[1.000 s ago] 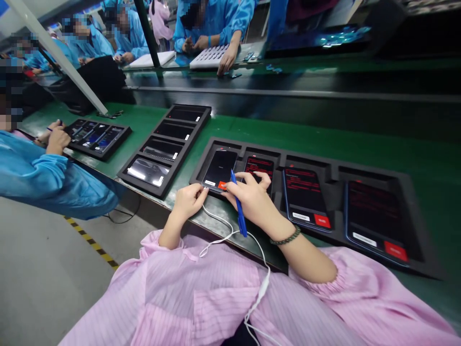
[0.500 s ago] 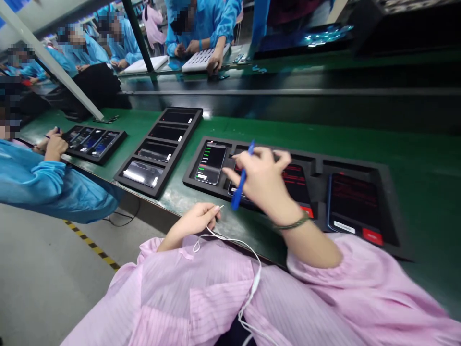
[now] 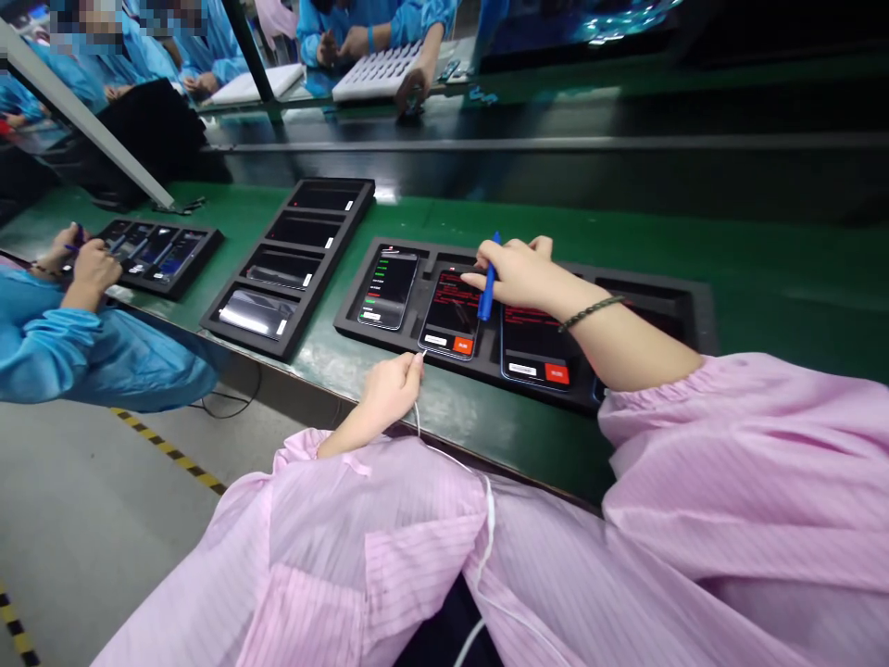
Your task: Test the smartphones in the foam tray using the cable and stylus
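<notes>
Head view: left hand (image 3: 389,389) pinches cable (image 3: 418,419) near tray's edge (image 3: 384,336); right hand (image 3: 526,274) pinches pen (image 3: 488,295).

A white tray (image 3: 379,74) with rows of dark spots lay before a blue-sleeved co-worker (image 3: 409,20); black-and-yellow tape (image 3: 168,449) striped the grey floor (image 3: 76,500).

Our pen (image 3: 489,292): blue
Our cable (image 3: 491,514): white
Our pen-side phone (image 3: 450,315): black, red lettering
Our garment (image 3: 417,556): striped pink
Our desk (image 3: 528,440): green
Floor tape (image 3: 170,452): yellow-black stripes
</notes>
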